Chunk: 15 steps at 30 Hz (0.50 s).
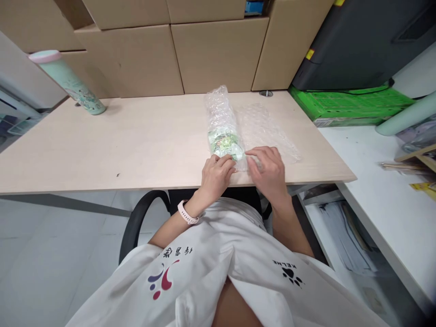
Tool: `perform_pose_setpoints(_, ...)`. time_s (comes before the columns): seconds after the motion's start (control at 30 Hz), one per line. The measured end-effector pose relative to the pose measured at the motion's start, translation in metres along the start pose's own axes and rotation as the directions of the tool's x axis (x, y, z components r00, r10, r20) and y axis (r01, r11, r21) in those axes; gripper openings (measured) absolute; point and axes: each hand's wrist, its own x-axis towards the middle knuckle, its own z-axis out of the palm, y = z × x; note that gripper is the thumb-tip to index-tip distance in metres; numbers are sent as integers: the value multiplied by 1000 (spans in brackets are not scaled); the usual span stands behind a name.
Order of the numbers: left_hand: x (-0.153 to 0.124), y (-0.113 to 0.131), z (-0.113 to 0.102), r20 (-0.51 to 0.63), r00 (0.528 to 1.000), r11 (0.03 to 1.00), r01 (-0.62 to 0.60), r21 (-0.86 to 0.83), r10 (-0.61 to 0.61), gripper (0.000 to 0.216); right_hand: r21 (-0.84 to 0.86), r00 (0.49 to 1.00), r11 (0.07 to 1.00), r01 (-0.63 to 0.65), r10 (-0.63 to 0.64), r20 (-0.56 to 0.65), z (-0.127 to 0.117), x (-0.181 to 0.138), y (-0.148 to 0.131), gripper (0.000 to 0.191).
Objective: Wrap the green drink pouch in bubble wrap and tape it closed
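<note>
A green-and-white printed packet (225,141) lies lengthwise on clear bubble wrap (221,106), whose rolled-looking far part stretches away from me. My left hand (216,176) rests at the packet's near end, its fingers curled down onto the packet and wrap; the fingertips are partly hidden. To the right, my right hand (269,172) is at the wrap's near right edge. Its fingers are half bent, with a gap between thumb and forefinger. A flat, loose part of bubble wrap (267,129) spreads over the table beyond this hand.
The pale wooden table (143,145) has its front edge just before me. A mint tumbler (73,86) stands at the back left. Cardboard boxes (218,56) line the back. On the right are a green crate (354,104), a dark case (357,45) and a white side desk (368,159).
</note>
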Motion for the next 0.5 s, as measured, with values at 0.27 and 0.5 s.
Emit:
perform_pose_setpoints(0.27, 1, -6, -12, 25, 861, 643, 398, -655, -508, 53, 95, 986, 995, -4, -12, 167, 18, -7, -14, 36)
perform_pose_setpoints(0.5, 0, 5, -23, 450, 731, -40, 503, -863, -512, 61, 194, 970, 981, -21, -27, 241, 3, -8, -12, 48)
